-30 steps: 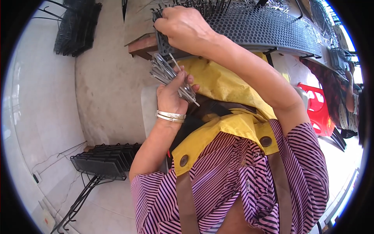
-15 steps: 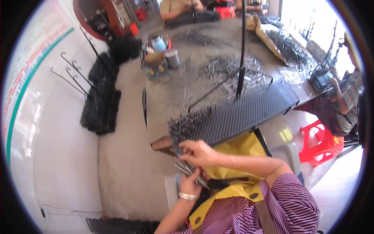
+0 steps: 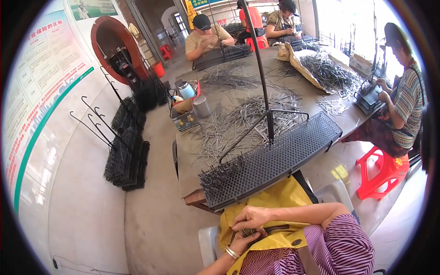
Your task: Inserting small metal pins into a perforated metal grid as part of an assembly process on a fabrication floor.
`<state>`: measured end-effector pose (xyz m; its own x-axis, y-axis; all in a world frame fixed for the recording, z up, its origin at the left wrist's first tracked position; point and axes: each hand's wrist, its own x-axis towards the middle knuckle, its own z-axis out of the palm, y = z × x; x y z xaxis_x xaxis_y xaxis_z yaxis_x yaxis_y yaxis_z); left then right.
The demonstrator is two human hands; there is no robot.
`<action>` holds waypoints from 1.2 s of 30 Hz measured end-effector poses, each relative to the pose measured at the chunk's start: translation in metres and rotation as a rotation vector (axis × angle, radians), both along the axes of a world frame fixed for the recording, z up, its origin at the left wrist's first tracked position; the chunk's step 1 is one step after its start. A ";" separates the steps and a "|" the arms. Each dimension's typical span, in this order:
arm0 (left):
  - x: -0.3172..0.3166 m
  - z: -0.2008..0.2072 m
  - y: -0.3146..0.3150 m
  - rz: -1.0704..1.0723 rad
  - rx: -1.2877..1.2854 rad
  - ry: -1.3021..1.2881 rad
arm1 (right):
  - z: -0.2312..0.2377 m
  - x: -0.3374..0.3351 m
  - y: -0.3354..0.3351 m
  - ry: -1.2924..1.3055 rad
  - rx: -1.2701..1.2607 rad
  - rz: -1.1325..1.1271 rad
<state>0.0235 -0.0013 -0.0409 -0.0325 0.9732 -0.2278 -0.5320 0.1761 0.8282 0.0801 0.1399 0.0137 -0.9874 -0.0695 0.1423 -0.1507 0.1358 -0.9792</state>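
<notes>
My left hand (image 3: 240,244) is closed around a bundle of thin grey metal strips (image 3: 249,232) over my lap. My right hand (image 3: 252,217) lies just above it, its fingers curled in against the bundle's upper end. What sits between the right fingertips is hidden. Ahead of both hands, a long black perforated rack (image 3: 293,145) slants along the table's near edge. Upright dark strips (image 3: 222,176) crowd the holes at its left end; the holes further right show bare. A black rod frame (image 3: 269,121) rises behind the rack.
Loose strips cover the table (image 3: 188,160) behind the rack. A box (image 3: 184,120) with a metal cup (image 3: 201,107) stands at left; an opened sack of strips (image 3: 327,68) lies far right. Co-workers sit around the table. Stacked black racks (image 3: 128,158) stand by the left wall, a red stool (image 3: 380,172) at right.
My view has tilted up, showing more of the far table and co-workers. My right hand has come down from beside the rack's near left corner onto the bundle, now over my lap.
</notes>
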 end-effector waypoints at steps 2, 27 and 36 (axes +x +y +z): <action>0.003 0.004 -0.003 0.045 -0.048 0.025 | 0.006 0.003 0.001 -0.034 -0.006 -0.023; -0.007 0.048 0.010 0.601 -0.205 -0.142 | 0.000 0.005 0.015 -0.348 -0.506 -0.488; -0.007 0.047 0.004 0.572 -0.171 -0.011 | 0.009 0.004 0.004 -0.387 -0.416 -0.504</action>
